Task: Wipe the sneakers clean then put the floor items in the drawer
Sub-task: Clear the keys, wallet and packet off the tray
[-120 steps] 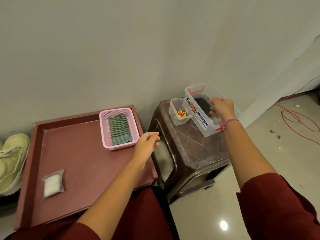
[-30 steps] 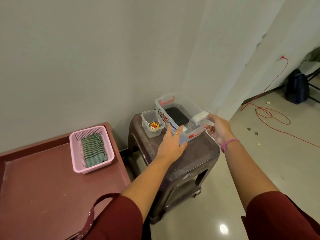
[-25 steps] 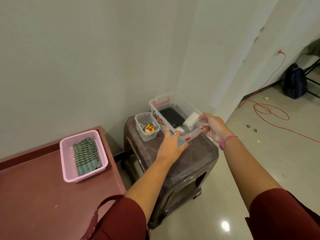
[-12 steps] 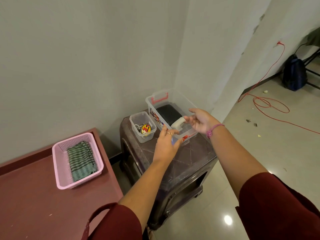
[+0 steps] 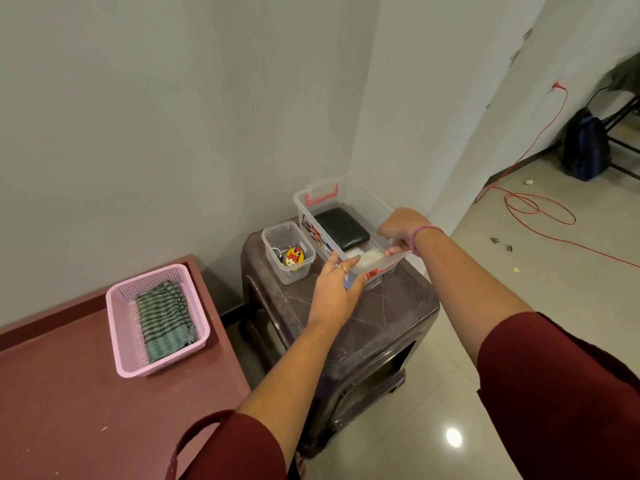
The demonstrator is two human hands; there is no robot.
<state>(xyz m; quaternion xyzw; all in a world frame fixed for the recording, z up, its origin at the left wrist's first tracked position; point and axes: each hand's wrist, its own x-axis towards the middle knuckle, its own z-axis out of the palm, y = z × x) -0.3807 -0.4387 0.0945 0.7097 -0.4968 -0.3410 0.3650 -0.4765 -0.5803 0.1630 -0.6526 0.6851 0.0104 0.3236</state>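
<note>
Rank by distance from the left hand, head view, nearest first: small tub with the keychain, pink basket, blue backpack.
From the left hand:
1. Small tub with the keychain, just to its left on the stool.
2. Pink basket, farther left on the red table.
3. Blue backpack, far right, on the floor across the room.
</note>
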